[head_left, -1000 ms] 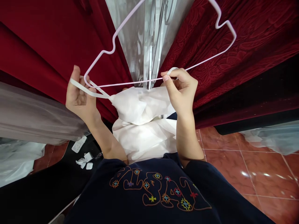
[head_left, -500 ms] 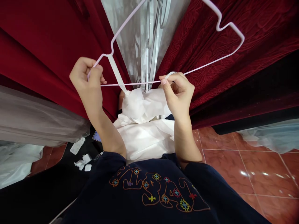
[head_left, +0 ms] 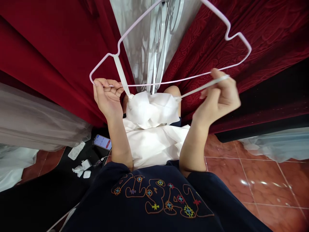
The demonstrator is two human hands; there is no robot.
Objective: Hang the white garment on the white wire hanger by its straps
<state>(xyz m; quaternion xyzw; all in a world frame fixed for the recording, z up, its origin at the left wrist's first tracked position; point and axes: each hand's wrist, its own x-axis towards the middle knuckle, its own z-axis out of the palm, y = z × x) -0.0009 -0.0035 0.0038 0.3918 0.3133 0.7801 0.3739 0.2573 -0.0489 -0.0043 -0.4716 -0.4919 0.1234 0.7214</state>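
Observation:
A pale pink clothes hanger [head_left: 218, 13] is held in front of me, its lower bar stretching sideways. My left hand [head_left: 108, 100] is closed on the lower left corner of this hanger. A white garment [head_left: 154, 141] lies across my lap. Its left strap [head_left: 119, 69] loops over the notch in the hanger's left shoulder. My right hand [head_left: 222, 96], somewhat blurred, has its fingers curled round the right strap [head_left: 201, 87], which is pulled taut outward from the garment. Those fingers are close to the lower bar; whether they touch it I cannot tell.
Red curtains [head_left: 60, 48] hang on both sides of a white metal frame [head_left: 154, 58]. To the left, a black surface [head_left: 48, 199] bears a lit phone [head_left: 103, 142], a white charger [head_left: 86, 164] and small white items. Red floor tiles [head_left: 265, 174] show at right.
My right hand has moved right, off the middle of the lower bar, drawing the right strap out straight. My left hand has slid down onto the lower bar near the corner.

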